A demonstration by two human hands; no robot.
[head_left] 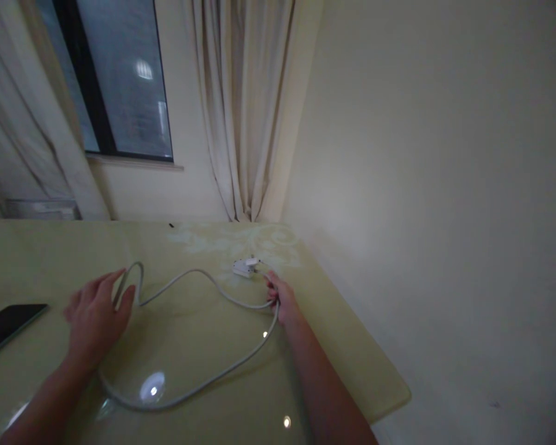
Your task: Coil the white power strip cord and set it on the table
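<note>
A long white cable (204, 383) runs in loose loops between my two hands above and on the table. My right hand (280, 296) is closed around gathered strands of it. Just beyond those fingers is a white power strip or adapter block (243, 267), with a small white plug-like piece on top. On the left, my left hand (95, 309) has the cable running between its thumb and fingers in a loose grip. A small loop of cable rises beside its fingertips, and the part within the palm is hidden.
The glossy pale table (343, 352) meets a plain wall (421, 185) on the right. A dark flat device (9, 324) lies at the left edge. One small black object (171, 225) is near the far edge. Curtains (241, 111) and a window (120, 74) stand behind.
</note>
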